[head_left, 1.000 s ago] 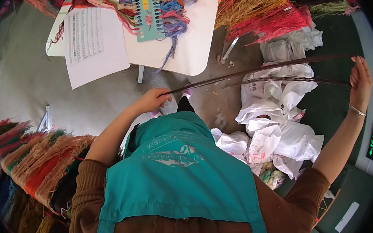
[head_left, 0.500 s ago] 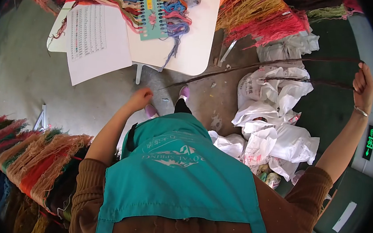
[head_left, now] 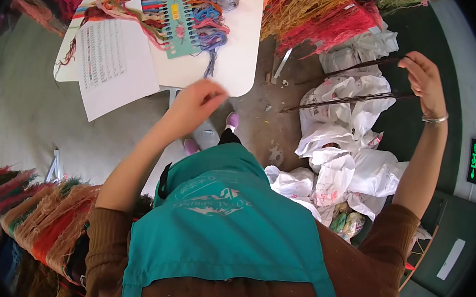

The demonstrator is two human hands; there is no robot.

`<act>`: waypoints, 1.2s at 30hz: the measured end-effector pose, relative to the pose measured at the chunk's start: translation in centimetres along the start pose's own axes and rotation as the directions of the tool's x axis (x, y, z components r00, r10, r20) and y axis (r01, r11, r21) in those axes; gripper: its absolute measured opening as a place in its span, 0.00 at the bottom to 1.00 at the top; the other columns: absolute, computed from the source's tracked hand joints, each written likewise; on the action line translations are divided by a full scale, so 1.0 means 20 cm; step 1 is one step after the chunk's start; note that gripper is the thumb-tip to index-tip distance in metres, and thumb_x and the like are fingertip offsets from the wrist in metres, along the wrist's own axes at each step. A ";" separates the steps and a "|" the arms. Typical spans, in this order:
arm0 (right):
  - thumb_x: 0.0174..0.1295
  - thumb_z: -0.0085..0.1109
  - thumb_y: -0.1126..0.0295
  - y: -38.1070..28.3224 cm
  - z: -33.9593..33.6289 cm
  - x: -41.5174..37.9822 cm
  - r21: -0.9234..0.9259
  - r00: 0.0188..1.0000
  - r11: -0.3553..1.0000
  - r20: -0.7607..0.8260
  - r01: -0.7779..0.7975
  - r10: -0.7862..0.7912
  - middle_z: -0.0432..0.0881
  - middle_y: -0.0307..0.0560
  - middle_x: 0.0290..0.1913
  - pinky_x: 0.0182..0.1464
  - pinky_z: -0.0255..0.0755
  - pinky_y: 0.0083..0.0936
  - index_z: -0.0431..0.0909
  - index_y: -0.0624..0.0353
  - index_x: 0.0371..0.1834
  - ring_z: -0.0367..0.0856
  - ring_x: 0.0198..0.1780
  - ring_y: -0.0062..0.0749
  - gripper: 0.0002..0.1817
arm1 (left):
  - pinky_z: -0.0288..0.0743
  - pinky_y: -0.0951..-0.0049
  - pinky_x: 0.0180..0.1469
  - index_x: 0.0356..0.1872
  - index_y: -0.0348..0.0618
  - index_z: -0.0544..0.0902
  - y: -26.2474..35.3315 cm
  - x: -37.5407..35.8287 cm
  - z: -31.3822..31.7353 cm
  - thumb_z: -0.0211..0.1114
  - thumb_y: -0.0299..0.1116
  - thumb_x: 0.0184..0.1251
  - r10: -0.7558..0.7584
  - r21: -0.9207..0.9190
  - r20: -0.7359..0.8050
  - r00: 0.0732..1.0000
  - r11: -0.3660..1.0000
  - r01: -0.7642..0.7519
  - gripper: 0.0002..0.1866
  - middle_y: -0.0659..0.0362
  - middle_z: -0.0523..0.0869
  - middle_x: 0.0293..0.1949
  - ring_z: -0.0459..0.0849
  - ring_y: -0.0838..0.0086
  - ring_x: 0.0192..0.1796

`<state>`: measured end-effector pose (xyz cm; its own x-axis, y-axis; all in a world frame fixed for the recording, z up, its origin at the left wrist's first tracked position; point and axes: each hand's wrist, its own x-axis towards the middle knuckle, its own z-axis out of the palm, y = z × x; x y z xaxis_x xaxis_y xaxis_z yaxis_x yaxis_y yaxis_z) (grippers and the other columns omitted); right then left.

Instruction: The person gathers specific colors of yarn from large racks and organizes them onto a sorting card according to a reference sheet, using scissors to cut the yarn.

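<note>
My right hand (head_left: 425,83), raised at the right, has its fingers closed on dark brown thread (head_left: 347,98). Two lengths of this thread stretch leftward from the hand over the white bags, their tips hanging loose and thinning out. Close to the near edge of the white table (head_left: 238,83) is my left hand (head_left: 199,103), blurred, its fingers curled in a pinch. Whether anything fine lies between those fingertips cannot be seen. On the table rests a green punched thread card (head_left: 180,24) with hanks of many colours looped through its holes.
A printed sheet (head_left: 115,64) overhangs the table's front edge. White plastic bags (head_left: 339,152) pile up on the floor at right. Coloured yarn hangs in bundles at the back (head_left: 316,25) and lower left (head_left: 45,216). A lit green sign (head_left: 474,161) is on the right wall.
My left hand has moved up and right toward the table, away from the thread's end. My right hand has come inward and slightly up; the formerly taut thread now trails loose from it.
</note>
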<state>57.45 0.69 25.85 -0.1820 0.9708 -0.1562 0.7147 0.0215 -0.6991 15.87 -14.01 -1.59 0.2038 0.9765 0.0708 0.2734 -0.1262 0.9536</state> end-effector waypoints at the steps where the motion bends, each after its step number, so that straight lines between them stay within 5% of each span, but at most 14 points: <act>1: 0.71 0.58 0.67 -0.02 0.08 -0.01 -0.024 1.000 1.000 0.012 0.010 -0.010 0.61 0.20 0.19 0.18 0.39 0.14 0.82 0.57 0.38 0.51 0.17 0.04 0.07 | 0.75 0.76 0.39 0.44 0.35 0.84 0.12 0.07 -0.01 0.63 0.26 0.71 0.037 -0.012 -0.005 0.999 0.999 -0.037 0.07 0.58 0.84 0.40 0.81 0.78 0.37; 7: 0.68 0.60 0.70 0.05 0.43 0.06 -0.136 0.938 0.938 0.188 0.320 -0.292 0.74 0.27 0.27 0.30 0.59 0.16 0.83 0.63 0.36 0.66 0.29 0.10 0.07 | 0.79 0.77 0.40 0.52 0.39 0.82 0.50 0.42 0.14 0.68 0.27 0.67 0.322 -0.126 0.005 0.947 0.939 -0.319 0.14 0.55 0.82 0.55 0.86 0.75 0.37; 8: 0.68 0.60 0.71 0.02 0.49 0.04 -0.103 0.961 0.972 0.204 0.212 -0.188 0.75 0.29 0.28 0.33 0.62 0.17 0.82 0.65 0.36 0.68 0.31 0.13 0.07 | 0.79 0.76 0.38 0.55 0.38 0.80 0.52 0.48 0.19 0.69 0.29 0.67 0.324 -0.164 0.029 0.946 0.935 -0.315 0.17 0.54 0.82 0.58 0.87 0.75 0.36; 11: 0.67 0.61 0.72 0.04 0.64 0.05 -0.048 0.927 0.958 0.267 0.284 -0.261 0.78 0.31 0.30 0.34 0.66 0.20 0.82 0.66 0.38 0.70 0.33 0.13 0.07 | 0.81 0.69 0.41 0.55 0.34 0.78 0.51 0.60 0.33 0.68 0.32 0.66 0.260 -0.279 0.114 0.959 0.935 -0.220 0.19 0.46 0.81 0.56 0.89 0.67 0.37; 16: 0.66 0.62 0.74 0.14 0.78 0.09 0.206 0.914 0.964 0.333 0.169 -0.232 0.81 0.33 0.34 0.40 0.71 0.17 0.80 0.66 0.44 0.74 0.37 0.14 0.08 | 0.76 0.71 0.28 0.35 0.34 0.81 0.43 0.67 0.37 0.63 0.35 0.72 0.018 -0.327 0.309 0.951 0.941 0.088 0.12 0.58 0.84 0.24 0.87 0.73 0.26; 17: 0.65 0.62 0.74 0.17 0.79 0.10 0.250 0.904 0.954 0.348 0.165 -0.247 0.81 0.33 0.35 0.41 0.72 0.17 0.79 0.65 0.48 0.75 0.38 0.14 0.10 | 0.76 0.71 0.28 0.35 0.34 0.81 0.42 0.67 0.36 0.63 0.35 0.72 0.016 -0.320 0.314 0.949 0.943 0.090 0.12 0.58 0.84 0.24 0.87 0.73 0.26; 18: 0.61 0.68 0.72 0.20 0.78 0.11 0.226 0.867 0.971 0.463 0.085 -0.183 0.83 0.41 0.50 0.54 0.73 0.22 0.73 0.61 0.63 0.78 0.51 0.22 0.26 | 0.75 0.74 0.29 0.36 0.35 0.80 0.41 0.67 0.34 0.63 0.34 0.73 -0.022 -0.302 0.345 0.938 0.944 0.133 0.10 0.60 0.83 0.24 0.84 0.76 0.26; 20: 0.55 0.74 0.68 0.23 0.80 0.13 -0.051 0.834 0.896 0.392 0.441 -0.389 0.73 0.47 0.68 0.70 0.64 0.29 0.63 0.57 0.74 0.70 0.68 0.32 0.42 | 0.74 0.76 0.30 0.37 0.36 0.80 0.39 0.67 0.29 0.63 0.33 0.74 -0.067 -0.280 0.368 0.927 0.943 0.179 0.09 0.62 0.81 0.25 0.82 0.79 0.25; 21: 0.50 0.78 0.64 0.20 0.82 0.16 -0.011 0.855 0.943 0.425 0.334 -0.298 0.60 0.48 0.78 0.77 0.53 0.36 0.56 0.55 0.79 0.57 0.78 0.38 0.52 | 0.74 0.76 0.29 0.38 0.36 0.80 0.40 0.67 0.27 0.62 0.32 0.74 -0.086 -0.260 0.378 0.922 0.946 0.195 0.09 0.62 0.81 0.24 0.80 0.79 0.24; 24: 0.50 0.78 0.69 0.21 1.02 0.26 0.386 0.805 0.862 0.363 0.329 -0.469 0.63 0.51 0.76 0.74 0.59 0.39 0.53 0.54 0.80 0.63 0.75 0.38 0.54 | 0.74 0.77 0.28 0.40 0.37 0.81 0.36 0.68 0.25 0.62 0.32 0.75 -0.125 -0.269 0.383 0.915 0.933 0.240 0.08 0.63 0.80 0.24 0.79 0.80 0.23; 27: 0.49 0.74 0.80 0.08 1.16 0.29 0.739 0.780 0.663 0.482 -0.117 -0.399 0.73 0.52 0.68 0.52 0.80 0.25 0.51 0.53 0.81 0.80 0.56 0.28 0.55 | 0.74 0.78 0.26 0.44 0.38 0.82 0.33 0.65 0.22 0.61 0.32 0.75 -0.151 -0.381 0.324 0.934 0.883 0.275 0.08 0.63 0.81 0.25 0.78 0.81 0.23; 30: 0.53 0.73 0.80 0.06 1.26 0.37 0.690 0.761 0.718 0.513 -0.089 -0.398 0.79 0.48 0.58 0.51 0.78 0.24 0.51 0.53 0.81 0.80 0.51 0.25 0.53 | 0.75 0.78 0.27 0.45 0.38 0.83 0.29 0.62 0.16 0.62 0.32 0.75 -0.149 -0.478 0.150 0.977 0.855 0.204 0.08 0.63 0.83 0.28 0.79 0.82 0.25; 33: 0.54 0.72 0.77 0.00 1.36 0.41 0.568 0.809 0.822 0.464 0.042 -0.362 0.83 0.41 0.42 0.47 0.77 0.21 0.61 0.52 0.77 0.80 0.42 0.20 0.45 | 0.77 0.75 0.34 0.42 0.35 0.84 0.18 0.56 0.09 0.64 0.31 0.71 -0.100 -0.284 -0.240 0.966 0.958 0.028 0.09 0.60 0.83 0.29 0.82 0.77 0.31; 36: 0.56 0.73 0.71 -0.08 1.44 0.44 0.420 0.835 0.896 0.433 0.146 -0.339 0.85 0.43 0.33 0.44 0.78 0.21 0.72 0.51 0.67 0.84 0.35 0.20 0.34 | 0.72 0.80 0.33 0.42 0.40 0.86 0.16 0.48 0.01 0.66 0.33 0.72 -0.386 -0.527 -0.229 0.894 0.821 0.219 0.08 0.64 0.84 0.30 0.79 0.82 0.31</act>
<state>35.21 2.27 5.41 -0.6868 0.7000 -0.1957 0.3299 0.0603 -0.9421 18.78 -5.11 2.08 -0.1387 0.9615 -0.2373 -0.2257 0.2027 0.9529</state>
